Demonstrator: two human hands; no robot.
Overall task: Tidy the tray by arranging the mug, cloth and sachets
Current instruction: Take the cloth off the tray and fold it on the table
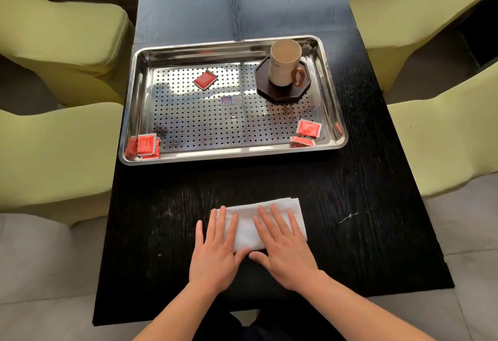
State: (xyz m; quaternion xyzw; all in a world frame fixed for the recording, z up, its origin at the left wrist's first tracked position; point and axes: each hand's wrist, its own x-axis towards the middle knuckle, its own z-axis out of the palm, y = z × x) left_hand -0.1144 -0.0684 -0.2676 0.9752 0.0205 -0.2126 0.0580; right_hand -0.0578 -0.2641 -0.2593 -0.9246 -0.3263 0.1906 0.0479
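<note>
Now both hands are flat on the folded white cloth (265,222) at the near side of the black table (363,246). Left hand (215,249) has its fingers straight and a little apart, pressing the cloth's left end; right hand (284,243) lies with fingers spread over the right half, thumbs almost meeting at the near edge. Beyond the cloth, well apart from it, sits the steel tray (140,84) with its perforated floor. Inside, at the far right, the cream mug (284,64) stands upright on a dark octagonal coaster (283,92), handle turned toward the near right. Red sachets are scattered: one (205,79) far of centre, a small pile (144,145) in the near-left corner, more (308,128) in the near-right corner. Yellow-green chairs (59,30) flank the table on both sides.
</note>
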